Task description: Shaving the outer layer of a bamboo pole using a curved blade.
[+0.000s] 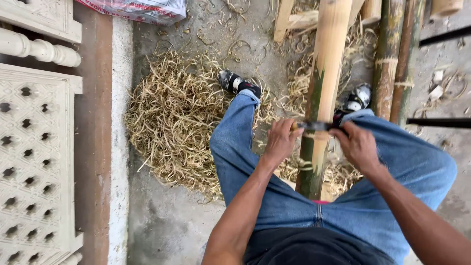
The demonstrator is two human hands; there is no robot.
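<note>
A thick bamboo pole (327, 59) runs from between my knees up and away, its upper part scraped pale and its lower part still green. A dark metal blade (316, 126) lies crosswise on the pole. My left hand (280, 141) grips the blade's left end. My right hand (358, 146) grips its right end. Both hands sit just above my knees in blue jeans (235, 147).
A heap of curly pale bamboo shavings (171, 122) covers the concrete floor to the left. More bamboo poles (392, 59) lie at the right. A white latticed panel and turned balusters (34, 147) stand along the left edge. A plastic bag (137, 9) lies at the top.
</note>
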